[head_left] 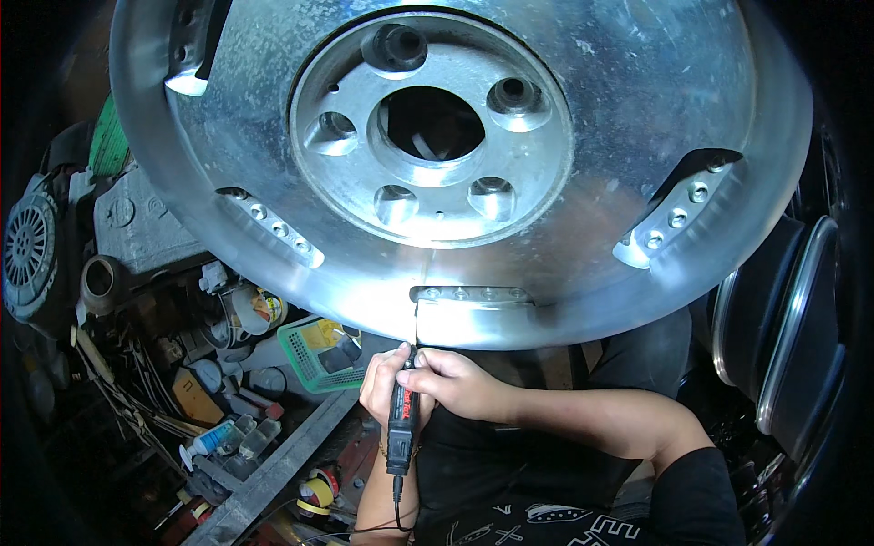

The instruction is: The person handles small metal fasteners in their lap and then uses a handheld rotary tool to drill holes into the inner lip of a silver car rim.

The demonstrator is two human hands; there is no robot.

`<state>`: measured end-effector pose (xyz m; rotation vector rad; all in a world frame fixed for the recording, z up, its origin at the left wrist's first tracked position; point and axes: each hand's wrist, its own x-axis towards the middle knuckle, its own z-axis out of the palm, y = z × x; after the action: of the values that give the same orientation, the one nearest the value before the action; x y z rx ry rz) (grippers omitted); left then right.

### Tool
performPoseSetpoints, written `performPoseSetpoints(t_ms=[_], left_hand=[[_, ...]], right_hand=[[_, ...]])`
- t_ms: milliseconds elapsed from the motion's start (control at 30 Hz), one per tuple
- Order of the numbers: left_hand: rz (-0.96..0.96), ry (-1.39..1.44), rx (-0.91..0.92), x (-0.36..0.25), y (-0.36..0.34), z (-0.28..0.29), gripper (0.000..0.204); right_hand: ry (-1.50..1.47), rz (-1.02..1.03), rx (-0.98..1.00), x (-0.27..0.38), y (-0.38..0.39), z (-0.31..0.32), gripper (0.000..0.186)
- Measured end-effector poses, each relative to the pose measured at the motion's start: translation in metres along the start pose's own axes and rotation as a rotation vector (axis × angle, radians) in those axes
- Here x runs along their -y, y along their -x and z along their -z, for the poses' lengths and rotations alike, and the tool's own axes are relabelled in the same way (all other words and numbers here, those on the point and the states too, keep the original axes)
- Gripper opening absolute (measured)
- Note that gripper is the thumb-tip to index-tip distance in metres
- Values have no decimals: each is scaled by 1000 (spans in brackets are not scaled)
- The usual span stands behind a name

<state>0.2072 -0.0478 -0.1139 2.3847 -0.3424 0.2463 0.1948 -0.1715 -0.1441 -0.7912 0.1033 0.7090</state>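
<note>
A large silver metal wheel (637,73) fills the upper view, with a bolt-hole hub (346,173) and oval slots holding riveted plates. A black corded rotary tool (403,419) with red lettering points upward, its thin bit meeting the wheel's lower rim beside the bottom slot (469,293). My left hand (382,382) is closed round the tool's body from the left. My right hand (442,382) grips it from the right, thumb across the front near the nose. The cord hangs from the tool's lower end.
At left are a green plastic basket (305,369), a metal beam (273,469), grey cast parts (146,227), a round slotted part (36,250), bottles, tape rolls and cluttered tools. At right stand black round pieces with chrome rims (787,328). My dark-clothed legs are below the wheel.
</note>
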Motion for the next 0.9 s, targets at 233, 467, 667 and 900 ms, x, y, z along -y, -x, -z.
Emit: performPoseSetpoints(t_ms=[233, 467, 667, 900], left_hand=[[-1, 37, 29, 3, 1, 0, 26], [0, 7, 7, 4, 4, 1, 25], [8, 10, 18, 5, 4, 1, 25], [-21, 21, 9, 5, 2, 0, 28]], right_hand=[[-10, -70, -24, -1, 2, -1, 17], [19, -28, 0, -5, -1, 0, 17], [-14, -15, -90, -4, 0, -5, 33], [42, -8, -40, 5, 1, -1, 19]])
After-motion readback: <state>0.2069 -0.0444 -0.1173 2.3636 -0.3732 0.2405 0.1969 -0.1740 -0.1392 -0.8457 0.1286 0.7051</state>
